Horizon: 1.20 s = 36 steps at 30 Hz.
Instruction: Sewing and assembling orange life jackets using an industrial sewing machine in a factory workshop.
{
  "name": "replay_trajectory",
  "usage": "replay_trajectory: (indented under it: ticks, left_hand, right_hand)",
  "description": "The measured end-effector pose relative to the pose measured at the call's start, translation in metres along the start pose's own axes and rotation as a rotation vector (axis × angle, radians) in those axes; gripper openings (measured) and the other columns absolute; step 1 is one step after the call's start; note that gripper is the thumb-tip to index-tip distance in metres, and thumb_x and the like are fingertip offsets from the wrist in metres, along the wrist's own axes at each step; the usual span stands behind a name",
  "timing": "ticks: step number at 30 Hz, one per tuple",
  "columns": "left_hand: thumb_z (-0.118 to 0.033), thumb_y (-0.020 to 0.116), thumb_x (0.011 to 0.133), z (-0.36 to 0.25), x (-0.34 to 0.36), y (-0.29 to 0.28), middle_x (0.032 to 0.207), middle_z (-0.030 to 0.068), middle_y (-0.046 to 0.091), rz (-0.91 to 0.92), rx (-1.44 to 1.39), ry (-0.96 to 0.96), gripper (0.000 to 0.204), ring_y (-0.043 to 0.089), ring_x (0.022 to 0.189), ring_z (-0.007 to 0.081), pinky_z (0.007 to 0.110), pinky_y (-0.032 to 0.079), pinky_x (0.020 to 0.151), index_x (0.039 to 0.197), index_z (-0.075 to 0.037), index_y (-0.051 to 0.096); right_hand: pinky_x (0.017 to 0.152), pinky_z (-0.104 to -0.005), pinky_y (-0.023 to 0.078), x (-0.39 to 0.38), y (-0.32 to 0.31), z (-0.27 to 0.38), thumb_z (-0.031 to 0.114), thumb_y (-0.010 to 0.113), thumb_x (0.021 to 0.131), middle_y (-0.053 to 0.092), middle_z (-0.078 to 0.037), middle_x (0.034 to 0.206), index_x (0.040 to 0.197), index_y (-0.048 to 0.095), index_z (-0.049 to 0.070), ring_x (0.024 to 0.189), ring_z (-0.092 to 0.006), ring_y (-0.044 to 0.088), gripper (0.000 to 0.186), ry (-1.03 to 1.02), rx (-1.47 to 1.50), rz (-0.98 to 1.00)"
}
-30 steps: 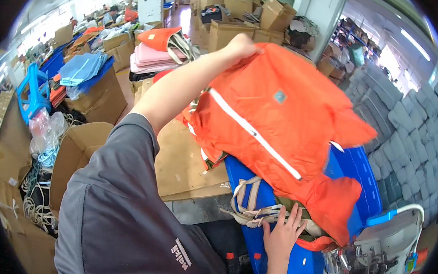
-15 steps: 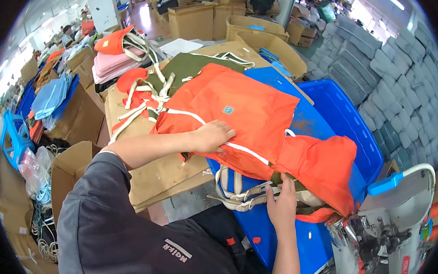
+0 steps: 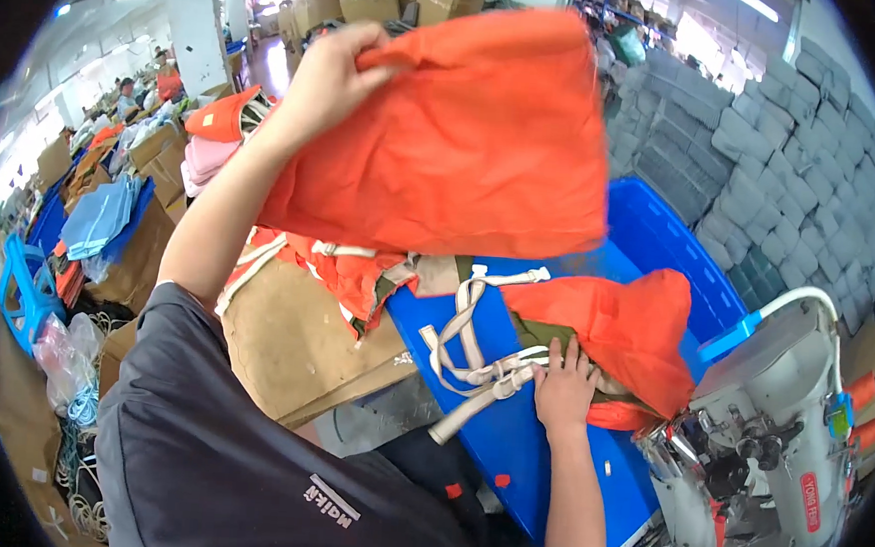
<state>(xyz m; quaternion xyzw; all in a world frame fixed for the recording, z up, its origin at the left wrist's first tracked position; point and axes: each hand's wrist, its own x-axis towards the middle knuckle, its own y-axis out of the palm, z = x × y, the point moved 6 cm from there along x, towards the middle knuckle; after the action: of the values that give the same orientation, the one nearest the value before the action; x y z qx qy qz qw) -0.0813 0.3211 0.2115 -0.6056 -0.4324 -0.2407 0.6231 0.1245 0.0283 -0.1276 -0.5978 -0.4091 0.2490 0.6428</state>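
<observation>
My left hand (image 3: pixel 334 82) is raised, its fingers closed on the upper left corner of an orange fabric bag piece (image 3: pixel 465 145), which hangs as a broad panel over the table. My right hand (image 3: pixel 565 387) lies with fingers stretched out on the olive lining and pale webbing of a second orange piece (image 3: pixel 615 319) near the sewing machine. Cream straps with buckles (image 3: pixel 468 356) trail over the blue tabletop (image 3: pixel 571 472) left of that hand. More orange fabric with straps (image 3: pixel 342 278) lies below the raised panel, partly hidden by it.
A sewing machine (image 3: pixel 778 445) stands at the right. Behind the table is a blue bin (image 3: pixel 675 238), with stacked grey bundles (image 3: pixel 784 174) beyond. Brown cardboard (image 3: pixel 293 335) covers the left worktop. Pink folded fabric (image 3: pixel 207 159) and a blue stool (image 3: pixel 28 289) are farther left.
My left hand has lifted the orange panel up and away from the table, uncovering straps and blue tabletop. My right hand stays nearly in place on the other orange piece.
</observation>
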Motion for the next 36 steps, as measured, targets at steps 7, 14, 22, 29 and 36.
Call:
replay_trajectory:
  ticks: [7,14,22,29,36]
  left_hand:
    - [-0.006,0.057,0.092,-0.013,0.041,-0.072,0.105,0.0101,0.066,0.019,-0.072,0.061,0.028,0.059,0.095,0.0156,0.029,0.046,0.088,0.119,0.001,0.057]
    - [-0.011,0.065,0.085,-0.048,0.050,-0.079,0.084,0.0037,0.062,0.068,-0.346,0.168,0.020,0.052,0.081,0.0093,0.028,0.047,0.076,0.097,0.003,0.056]
    - [-0.014,0.075,0.069,-0.063,0.046,-0.043,0.079,0.0005,0.058,0.387,-0.490,0.141,0.027,0.053,0.078,0.0079,0.025,0.045,0.073,0.084,-0.001,0.057]
    - [-0.037,0.086,0.059,-0.058,0.019,0.003,0.088,0.0041,0.069,0.741,-0.678,-0.005,0.058,0.060,0.083,0.0100,0.028,0.049,0.078,0.094,0.005,0.068]
    - [-0.069,0.088,0.038,-0.069,0.021,0.014,0.090,0.0057,0.071,0.832,-0.779,0.044,0.099,0.065,0.080,0.0127,0.027,0.052,0.076,0.101,0.005,0.069]
  right_hand:
    - [0.107,-0.0495,0.035,0.020,-0.126,0.029,0.028,0.060,0.093,0.040,-0.026,0.144,0.135,0.044,-0.007,0.131,-0.0389,0.042,0.057,0.029,0.592,-0.340]
    - [0.113,-0.0476,0.027,-0.010,-0.239,0.006,0.036,0.068,0.088,0.028,-0.021,0.152,0.149,0.020,-0.002,0.138,-0.0338,0.034,0.086,-0.060,1.296,-0.972]
    - [0.057,-0.0343,0.053,-0.074,-0.269,0.099,0.029,0.073,0.085,0.070,-0.011,0.077,0.096,0.067,0.004,0.061,-0.0266,0.068,0.028,-0.526,1.040,-0.415]
    - [0.087,-0.0440,0.046,-0.069,-0.265,0.042,0.016,0.075,0.080,0.052,-0.028,0.121,0.113,0.055,-0.009,0.104,-0.0371,0.056,0.047,-0.114,1.042,-0.857]
    - [0.064,-0.0337,0.051,-0.031,-0.215,0.056,0.009,0.080,0.075,0.053,-0.021,0.125,0.104,0.059,-0.002,0.096,-0.0300,0.061,0.037,-0.096,1.270,-0.302]
